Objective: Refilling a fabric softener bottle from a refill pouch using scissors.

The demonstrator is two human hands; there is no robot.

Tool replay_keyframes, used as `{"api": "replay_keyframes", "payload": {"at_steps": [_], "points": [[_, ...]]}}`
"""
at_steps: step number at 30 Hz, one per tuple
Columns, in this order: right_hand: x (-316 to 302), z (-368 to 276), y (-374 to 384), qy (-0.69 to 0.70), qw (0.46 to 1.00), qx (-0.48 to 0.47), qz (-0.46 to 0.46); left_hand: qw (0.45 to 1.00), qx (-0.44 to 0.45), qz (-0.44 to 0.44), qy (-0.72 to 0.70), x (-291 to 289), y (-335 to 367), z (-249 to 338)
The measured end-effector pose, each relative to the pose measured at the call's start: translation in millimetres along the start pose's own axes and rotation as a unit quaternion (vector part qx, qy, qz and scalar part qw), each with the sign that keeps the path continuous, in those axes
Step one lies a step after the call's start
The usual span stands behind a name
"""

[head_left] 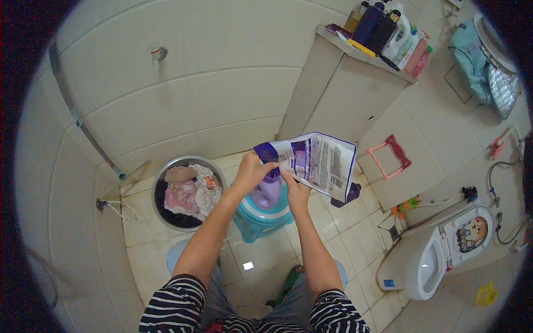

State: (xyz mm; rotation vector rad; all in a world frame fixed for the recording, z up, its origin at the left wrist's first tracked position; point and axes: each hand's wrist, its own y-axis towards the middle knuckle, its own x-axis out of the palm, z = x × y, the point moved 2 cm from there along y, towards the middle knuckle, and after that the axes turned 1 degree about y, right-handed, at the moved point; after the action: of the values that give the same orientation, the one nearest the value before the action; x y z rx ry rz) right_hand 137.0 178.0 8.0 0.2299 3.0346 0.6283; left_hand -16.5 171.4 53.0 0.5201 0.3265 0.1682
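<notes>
Both my hands grip a white and purple detergent refill pouch (316, 161) that lies tilted over a light purple bottle (266, 194). My left hand (248, 173) is closed on the pouch's purple end, with its thumb stretched toward my right hand. My right hand (296, 191) pinches the pouch's lower edge. Under the pouch, the bottle stands on a teal plastic stool (252, 227); the pouch and my hands hide its mouth. A dark purple piece (345, 195) shows beside the pouch's right end, and I cannot tell what it is.
Left of the stool, a metal basin (159, 202) holds pink and white clothes (191, 191). A toilet (427, 266) with its lid raised stands at the right. Several bottles (377, 28) crowd a cabinet top (355, 50). A pink rack (391, 158) is by the right wall.
</notes>
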Motion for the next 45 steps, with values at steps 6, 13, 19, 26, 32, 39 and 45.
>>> {"api": "replay_keyframes", "payload": {"at_steps": [6,13,19,26,32,39,45], "points": [[-5,-6,-5,0.005,1.000,0.000,0.001,0.990,0.037,-0.131,-0.022,-12,4,2],[-10,12,-4,-0.034,0.997,0.066,-0.005,0.980,0.075,-0.184,0.029,-12,-7,-7],[-8,0,-10,-0.033,0.999,0.028,0.012,0.981,0.069,-0.161,0.083,-7,-11,-31],[-11,-7,-11,-0.035,0.998,0.044,0.010,0.977,0.063,-0.140,0.148,-1,-12,-40],[-23,-3,-10,-0.106,0.992,0.055,-0.046,0.963,0.030,-0.187,0.193,0,-8,-50],[-38,-7,-9,-0.108,0.991,0.047,-0.070,0.981,0.062,-0.128,0.130,-1,-10,-33],[-23,-7,-6,-0.034,0.997,0.073,-0.001,0.985,0.035,-0.125,0.116,-2,-15,-31]]}}
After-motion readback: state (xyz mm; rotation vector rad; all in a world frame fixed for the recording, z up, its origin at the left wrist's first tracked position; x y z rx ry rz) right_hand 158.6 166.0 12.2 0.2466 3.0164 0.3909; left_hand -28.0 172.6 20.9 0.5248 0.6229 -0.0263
